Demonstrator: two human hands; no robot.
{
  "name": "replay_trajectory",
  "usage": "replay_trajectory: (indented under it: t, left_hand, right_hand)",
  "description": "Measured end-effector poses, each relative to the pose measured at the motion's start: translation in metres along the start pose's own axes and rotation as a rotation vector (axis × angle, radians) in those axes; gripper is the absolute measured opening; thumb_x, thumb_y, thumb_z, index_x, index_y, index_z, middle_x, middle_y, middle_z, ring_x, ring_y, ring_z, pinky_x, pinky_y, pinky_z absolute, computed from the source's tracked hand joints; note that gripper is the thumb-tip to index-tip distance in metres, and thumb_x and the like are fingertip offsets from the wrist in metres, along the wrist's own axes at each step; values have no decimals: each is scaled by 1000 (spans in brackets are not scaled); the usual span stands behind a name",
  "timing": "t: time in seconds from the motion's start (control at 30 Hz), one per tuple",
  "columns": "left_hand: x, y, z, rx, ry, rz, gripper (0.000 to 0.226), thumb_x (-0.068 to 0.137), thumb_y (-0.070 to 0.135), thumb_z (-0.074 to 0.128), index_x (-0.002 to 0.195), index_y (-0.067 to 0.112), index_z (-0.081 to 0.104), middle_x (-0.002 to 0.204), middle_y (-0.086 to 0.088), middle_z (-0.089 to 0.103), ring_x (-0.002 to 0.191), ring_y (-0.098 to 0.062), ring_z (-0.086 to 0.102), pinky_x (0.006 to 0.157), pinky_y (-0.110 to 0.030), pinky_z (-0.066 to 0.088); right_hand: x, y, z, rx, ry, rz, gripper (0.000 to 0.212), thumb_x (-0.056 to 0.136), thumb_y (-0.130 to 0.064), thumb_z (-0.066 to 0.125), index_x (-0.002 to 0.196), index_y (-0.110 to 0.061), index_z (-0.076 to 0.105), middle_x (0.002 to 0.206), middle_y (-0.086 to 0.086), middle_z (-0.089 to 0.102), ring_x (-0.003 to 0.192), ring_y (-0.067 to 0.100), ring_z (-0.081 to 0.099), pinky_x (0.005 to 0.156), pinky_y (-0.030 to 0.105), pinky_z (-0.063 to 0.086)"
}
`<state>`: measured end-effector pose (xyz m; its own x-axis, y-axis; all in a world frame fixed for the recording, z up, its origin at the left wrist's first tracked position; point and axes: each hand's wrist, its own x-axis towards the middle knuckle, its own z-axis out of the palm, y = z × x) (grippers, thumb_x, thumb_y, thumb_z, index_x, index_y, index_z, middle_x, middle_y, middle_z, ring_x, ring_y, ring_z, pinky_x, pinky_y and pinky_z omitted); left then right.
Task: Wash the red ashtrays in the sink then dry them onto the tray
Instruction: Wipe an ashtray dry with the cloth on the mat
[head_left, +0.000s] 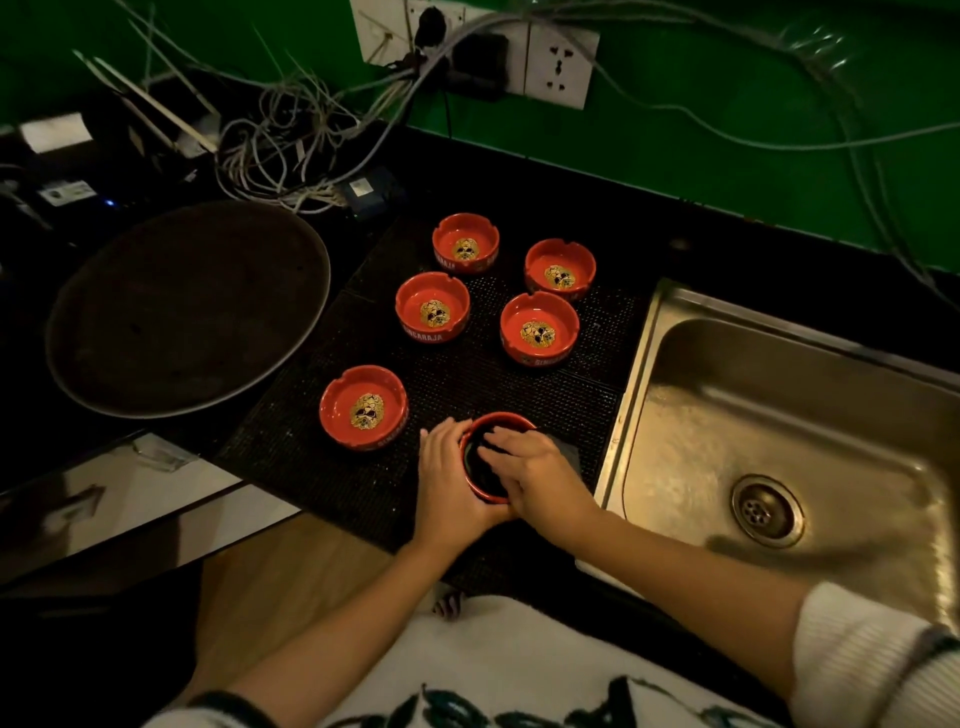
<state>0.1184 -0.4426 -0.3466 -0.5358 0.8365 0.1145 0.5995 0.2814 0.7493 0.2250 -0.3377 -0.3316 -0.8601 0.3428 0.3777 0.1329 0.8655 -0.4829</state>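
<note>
A: Head view, looking down at a dark table (675, 218). What are the hands doing?

B: The left hand (449, 480) curls around the side of a red ashtray (485, 460) on a black mat (457, 374), near the table's front edge. The right hand (535, 473) presses a dark cloth (563, 449) into its bowl, fingers bent over the cloth.

A: Where are the other ashtrays?

B: Five more sit upright on the mat, apart from each other: one (363, 408) just left of the held one, four (539, 328) farther back in two pairs.

A: And around them?

B: A round dark tray (187, 306) lies left of the mat. A steel sink (779, 415) sits right of it. Tangled cables (291, 135) lie by the green wall.
</note>
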Motion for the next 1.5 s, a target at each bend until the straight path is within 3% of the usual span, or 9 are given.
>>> replay_trajectory:
  t: [0.17,0.37,0.6,0.77,0.93,1.07,1.17,1.3,1.5]
  left_hand:
    - [22,-10,-23,-33,-132,77,113,36,71,81,125,10,49,120,9,50,115,1,38,121,-40,16]
    - [29,-12,-33,-35,-239,118,107,46,62,86,133,16,45,127,14,46,121,0,39,116,-49,25]
    - [-10,11,7,81,-21,-109,128,54,69,73,151,5,20,156,-11,25,149,-24,11,122,-37,-4]
    - [0,13,12,141,52,-144,116,46,72,67,138,5,40,140,-10,46,143,-26,27,121,-43,-5]
    - [37,-8,-9,55,-298,126,118,40,71,71,140,14,42,141,-1,46,143,-20,29,117,-36,-15]
    - [67,-12,-36,180,-635,349,124,43,63,85,147,20,33,151,6,36,149,-8,5,117,-42,-17]
    - [71,-8,-38,212,-702,380,128,46,61,88,150,18,27,156,3,29,149,-7,-6,118,-49,-14]
    - [39,-10,-30,176,-491,268,140,49,76,79,154,12,12,162,-1,14,149,-9,-11,121,-51,-7]
    - [-11,-2,4,137,-68,65,113,54,77,67,138,6,40,143,-5,43,147,-23,17,121,-49,3]
  right_hand:
    - [18,12,-22,16,-204,-262,19,85,-11,62,96,-1,74,106,14,70,103,28,65,83,37,51]
    - [44,23,-40,137,-438,-428,28,95,-11,48,104,4,70,107,20,66,99,34,62,85,44,46]
    - [17,21,-27,47,-242,-236,31,92,-17,49,102,-1,73,114,16,68,110,28,62,99,33,41]
    - [8,19,-12,-24,-187,-112,25,80,-12,68,102,0,73,112,19,67,104,32,66,87,48,53]
    - [9,8,-13,-32,-152,-117,28,84,-18,56,95,1,74,103,18,69,95,32,67,78,43,55]
    - [16,21,-30,25,-434,-377,24,89,-11,59,108,-1,70,116,15,65,112,30,58,93,42,44]
    - [22,29,-37,41,-519,-414,28,88,-3,62,116,-2,68,124,16,62,119,30,55,102,42,41]
    - [8,19,-35,58,-290,-287,21,87,-5,64,106,1,71,115,18,66,108,30,60,96,35,43]
    - [-17,-3,5,-104,-66,59,37,69,-5,80,104,-2,72,111,20,67,103,37,65,83,51,54]
